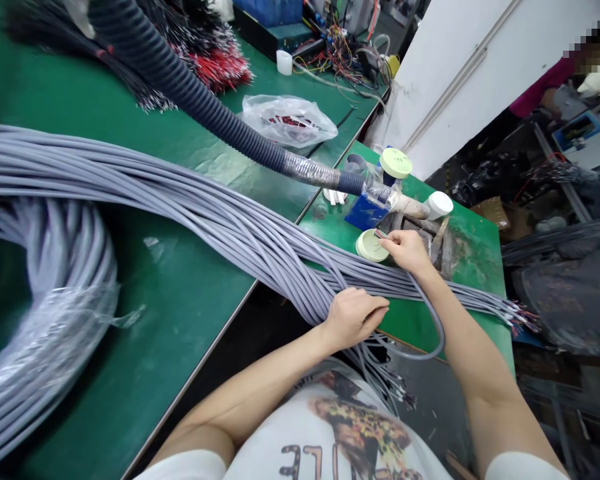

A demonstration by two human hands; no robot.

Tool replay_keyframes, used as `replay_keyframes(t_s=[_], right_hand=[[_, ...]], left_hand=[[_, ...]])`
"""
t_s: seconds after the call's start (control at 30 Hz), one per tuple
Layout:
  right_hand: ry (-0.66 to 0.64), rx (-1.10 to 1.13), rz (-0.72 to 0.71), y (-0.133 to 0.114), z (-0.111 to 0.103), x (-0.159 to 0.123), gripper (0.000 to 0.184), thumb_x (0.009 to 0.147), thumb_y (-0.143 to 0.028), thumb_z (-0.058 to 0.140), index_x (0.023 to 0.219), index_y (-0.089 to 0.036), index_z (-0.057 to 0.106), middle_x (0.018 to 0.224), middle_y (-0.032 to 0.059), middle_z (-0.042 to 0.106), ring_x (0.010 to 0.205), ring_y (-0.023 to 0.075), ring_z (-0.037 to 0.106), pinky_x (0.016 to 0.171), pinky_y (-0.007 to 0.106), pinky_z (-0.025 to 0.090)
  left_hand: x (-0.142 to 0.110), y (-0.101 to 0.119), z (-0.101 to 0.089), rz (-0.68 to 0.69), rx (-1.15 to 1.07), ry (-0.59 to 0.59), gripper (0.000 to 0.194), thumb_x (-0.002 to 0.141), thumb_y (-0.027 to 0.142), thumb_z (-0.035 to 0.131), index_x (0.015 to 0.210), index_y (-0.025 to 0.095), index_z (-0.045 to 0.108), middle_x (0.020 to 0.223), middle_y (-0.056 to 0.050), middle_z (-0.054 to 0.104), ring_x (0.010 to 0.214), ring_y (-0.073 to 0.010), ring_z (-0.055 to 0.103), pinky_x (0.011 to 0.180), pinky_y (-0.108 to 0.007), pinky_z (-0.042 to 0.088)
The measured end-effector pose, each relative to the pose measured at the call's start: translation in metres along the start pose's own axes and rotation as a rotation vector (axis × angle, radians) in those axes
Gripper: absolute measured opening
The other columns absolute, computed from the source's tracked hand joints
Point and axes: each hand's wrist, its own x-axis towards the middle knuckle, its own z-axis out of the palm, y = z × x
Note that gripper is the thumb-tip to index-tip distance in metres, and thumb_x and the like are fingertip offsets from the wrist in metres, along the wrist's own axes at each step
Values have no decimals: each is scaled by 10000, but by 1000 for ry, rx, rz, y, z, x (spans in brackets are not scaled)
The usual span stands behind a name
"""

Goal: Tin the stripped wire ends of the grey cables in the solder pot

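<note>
- Right hand [405, 252] closed, pinching the end of a single grey cable [441, 333], thin wires poking out just above a pale green disc [371, 247].
- Left hand [355, 319] half-curled on the grey cable bundle [190, 200]; whether it grips, unclear.
- Bundle crosses a green workbench [180, 320], beside a plastic-wrapped coiled cable [45, 300], below a dark corrugated hose [180, 87].

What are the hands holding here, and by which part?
The right hand pinches a grey cable near its stripped end; the left hand closes over the bundle of grey cables along its length.
</note>
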Motion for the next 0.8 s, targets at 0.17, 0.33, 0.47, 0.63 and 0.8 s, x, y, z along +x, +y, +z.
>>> replay_keyframes(t_s=[0.17,0.33,0.47,0.63,0.8], right_hand=[[-15,-60,16,-4,0,1,254,721,-357,567,572,-157,618,519,-3,540,524,122,449,528,256,287],[-27,-85,11,-9,0,2,254,721,-354,564,560,-161,605,511,-5,533,517,118,443,523,255,279],[22,-5,-3,-2,-20,-6,289,736,-383,576,558,-157,598,492,-18,498,492,104,413,501,248,277],[198,123,143,49,-55,-18,333,714,-447,622,567,-149,604,484,-23,491,468,95,388,484,248,280],[283,157,317,111,-54,-11,376,660,-493,641,534,-140,610,435,-20,481,430,96,382,473,256,289]], left_hand=[[0,0,0,20,34,-8,117,878,221,554,928,180,651,685,7,696,577,-116,567,566,-291,368],[0,1,-1,20,38,-11,120,883,220,545,922,178,650,677,5,689,576,-113,567,569,-290,362],[0,1,-2,19,40,-21,126,892,224,530,916,179,646,674,0,687,580,-113,573,574,-291,359],[0,0,-2,39,44,-31,115,888,217,534,913,180,640,647,0,667,581,-119,569,575,-294,352],[-2,-1,0,41,47,-41,108,887,211,535,923,186,634,641,-1,661,581,-120,562,586,-296,346]])
